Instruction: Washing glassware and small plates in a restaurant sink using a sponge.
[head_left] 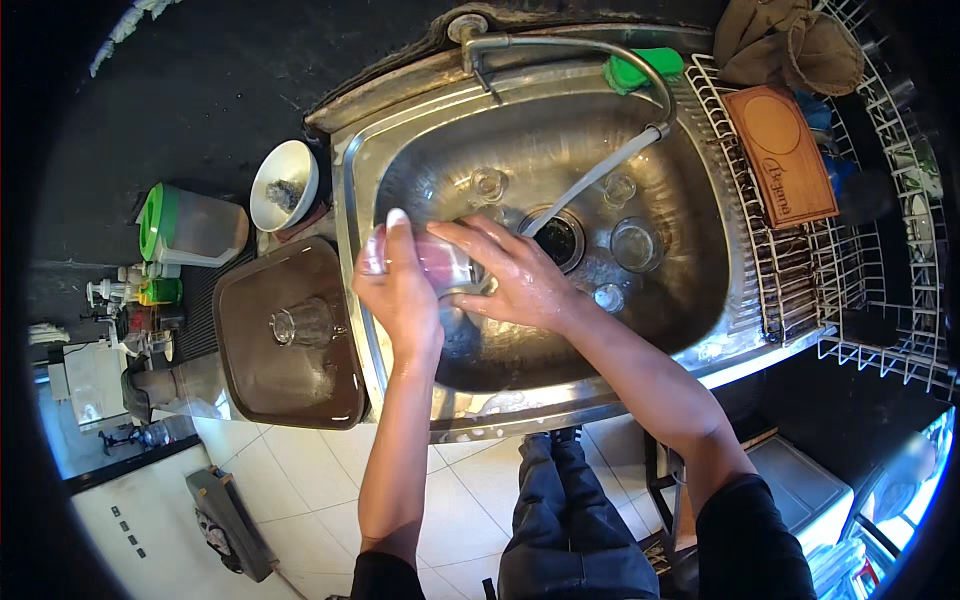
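Observation:
Over the left half of the steel sink [690, 330], a wet clear glass [452, 262] lies tilted between my hands, blurred by motion. My left hand [402, 290] wraps its left end, thumb up along the side. At the other end, my right hand [528, 278] grips it with curved fingers, water drops on the skin. Just beyond the right hand, water runs from the curved faucet [570, 42] toward the drain [562, 238]. Several other glasses stand in the basin, among them a larger one [636, 246] right of the drain and a small one [490, 184] behind my hands.
Left of the sink, a brown tray [245, 375] carries a clear glass [308, 325]. Behind it are a white bowl [300, 160] with a scrubber and a green-lidded container [205, 225]. A green object [645, 68] lies by the faucet. At right, a wire rack [800, 300] holds a wooden board [785, 160].

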